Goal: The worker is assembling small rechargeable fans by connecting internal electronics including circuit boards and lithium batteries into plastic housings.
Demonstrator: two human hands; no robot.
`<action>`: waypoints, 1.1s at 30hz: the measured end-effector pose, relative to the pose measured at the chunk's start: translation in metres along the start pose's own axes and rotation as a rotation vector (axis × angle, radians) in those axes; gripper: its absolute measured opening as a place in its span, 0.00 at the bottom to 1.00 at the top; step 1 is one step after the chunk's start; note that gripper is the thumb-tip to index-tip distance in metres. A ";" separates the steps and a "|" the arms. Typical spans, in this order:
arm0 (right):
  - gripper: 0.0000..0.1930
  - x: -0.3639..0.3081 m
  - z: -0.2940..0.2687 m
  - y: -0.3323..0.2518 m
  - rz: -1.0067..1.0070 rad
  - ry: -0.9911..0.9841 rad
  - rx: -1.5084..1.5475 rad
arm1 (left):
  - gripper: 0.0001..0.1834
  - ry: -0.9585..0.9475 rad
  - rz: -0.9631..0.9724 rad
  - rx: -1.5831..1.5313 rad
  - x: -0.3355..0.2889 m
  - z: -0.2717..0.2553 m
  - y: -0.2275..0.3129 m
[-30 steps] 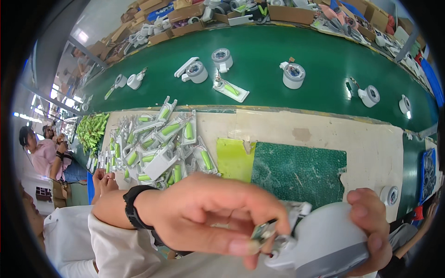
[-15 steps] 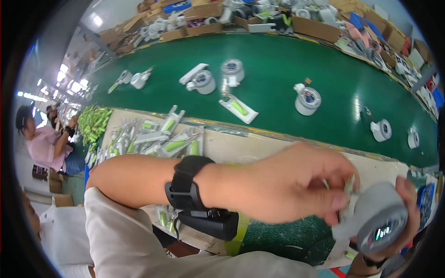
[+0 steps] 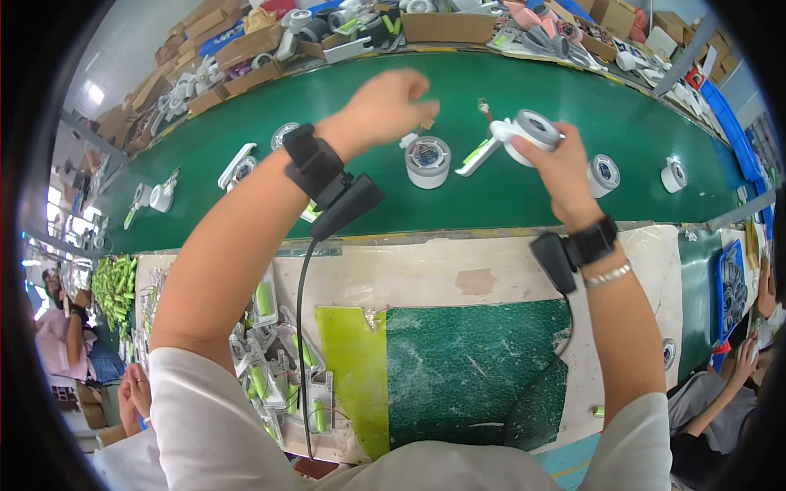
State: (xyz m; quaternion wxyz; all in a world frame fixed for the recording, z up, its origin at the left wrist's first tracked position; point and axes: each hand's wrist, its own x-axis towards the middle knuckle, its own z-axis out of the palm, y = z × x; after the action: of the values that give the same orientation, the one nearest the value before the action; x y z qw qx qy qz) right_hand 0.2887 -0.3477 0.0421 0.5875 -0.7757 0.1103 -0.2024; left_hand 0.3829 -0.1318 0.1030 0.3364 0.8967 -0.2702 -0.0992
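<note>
Above the green belt my left hand (image 3: 391, 105) is reaching out, thumb and forefinger apart, with nothing visible between them. Just below its fingers a white round housing (image 3: 428, 168) with a grey rim and exposed circuit board sits on the belt, a small brown connector beside it. My right hand (image 3: 566, 168) grips another white round housing (image 3: 532, 137) by its side, at or just over the belt. From that housing extend a white arm, a handle piece (image 3: 478, 157) with a green battery, and a wired end; whether all are joined, I cannot tell.
More round housings (image 3: 604, 174) lie along the belt. On the near table are a green mat (image 3: 475, 372) and a pile of white handle shells with green batteries (image 3: 266, 380). Boxes of parts (image 3: 454, 27) line the far side. Co-workers sit at both sides.
My view has turned and straightened. Both hands have moved from the near right out over the belt. My left hand has come away from the housing that my right hand holds.
</note>
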 end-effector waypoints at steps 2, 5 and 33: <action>0.33 0.005 0.009 0.006 0.082 0.066 -0.115 | 0.27 -0.026 0.055 0.126 -0.002 0.025 -0.015; 0.37 0.010 0.019 0.042 0.106 -0.011 -0.348 | 0.31 -0.096 0.139 0.352 -0.005 0.052 -0.035; 0.05 -0.291 0.021 -0.059 -0.136 -0.396 -0.011 | 0.23 0.397 0.015 -0.297 -0.331 0.123 0.061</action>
State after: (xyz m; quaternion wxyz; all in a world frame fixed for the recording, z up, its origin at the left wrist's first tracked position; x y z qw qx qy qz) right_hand 0.0339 -0.1941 0.0401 0.5784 -0.8092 -0.0589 -0.0848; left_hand 0.0368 -0.0556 0.0489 0.5116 0.8373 -0.1881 0.0427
